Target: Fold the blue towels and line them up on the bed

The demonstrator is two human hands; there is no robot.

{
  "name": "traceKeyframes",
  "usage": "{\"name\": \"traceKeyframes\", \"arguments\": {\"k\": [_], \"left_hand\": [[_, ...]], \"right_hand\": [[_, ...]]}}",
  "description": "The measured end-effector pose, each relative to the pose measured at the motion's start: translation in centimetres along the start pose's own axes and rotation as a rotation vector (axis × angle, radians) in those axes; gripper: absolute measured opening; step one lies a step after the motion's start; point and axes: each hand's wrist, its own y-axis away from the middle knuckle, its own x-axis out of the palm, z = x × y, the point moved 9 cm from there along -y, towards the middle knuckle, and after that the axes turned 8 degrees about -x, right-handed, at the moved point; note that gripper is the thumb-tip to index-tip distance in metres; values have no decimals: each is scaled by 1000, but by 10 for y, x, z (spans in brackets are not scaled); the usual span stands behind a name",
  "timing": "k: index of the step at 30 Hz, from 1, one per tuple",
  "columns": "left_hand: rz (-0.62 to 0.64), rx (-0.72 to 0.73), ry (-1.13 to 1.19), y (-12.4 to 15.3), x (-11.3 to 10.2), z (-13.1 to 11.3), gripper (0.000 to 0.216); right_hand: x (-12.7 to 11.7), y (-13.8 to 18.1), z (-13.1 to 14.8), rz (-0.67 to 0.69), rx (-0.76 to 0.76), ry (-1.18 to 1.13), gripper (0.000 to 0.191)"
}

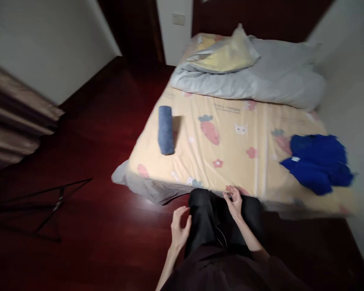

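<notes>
Both hands, the left hand (179, 228) and right hand (235, 201), are hovering loosely open and empty at the near edge of the yellow cartoon-print bed (230, 161); the rolled grey-blue towel (166, 129) is lying on its left side.

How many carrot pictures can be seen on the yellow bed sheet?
2. One carrot print is near the sheet's middle; a second carrot print sits right, beside the blue garment, partly covered. More may hide under the grey duvet.
</notes>
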Motion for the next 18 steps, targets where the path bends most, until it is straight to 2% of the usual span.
{"name": "traceKeyframes", "arguments": {"k": [3,4,6,8,10,13,15,18], "left_hand": [[423,221,-150,47,83,-31,25],[517,283,-199,56,102,-36,24],[608,325,-269,60,124,-39,23],[615,293,-284,52,132,-36,26],[601,265,-279,44,131,-32,27],[578,256,-296,41,127,-28,26],[553,252,-321,43,126,-27,25],[524,256,-359,47,129,-28,26]], "right_hand": [[-76,48,-24,-195,153,-22,52],[-97,53,-25,-244,175,-40,53],[-137,45,-21,-306,171,-54,55],[-180,20,-11,-345,119,-4,53],[-230,-13,1,-408,51,93,50],[-300,-72,18,-432,-8,302,38],[-335,-116,30,-380,-16,482,41],[-367,-180,54,-309,-69,808,51]]}}
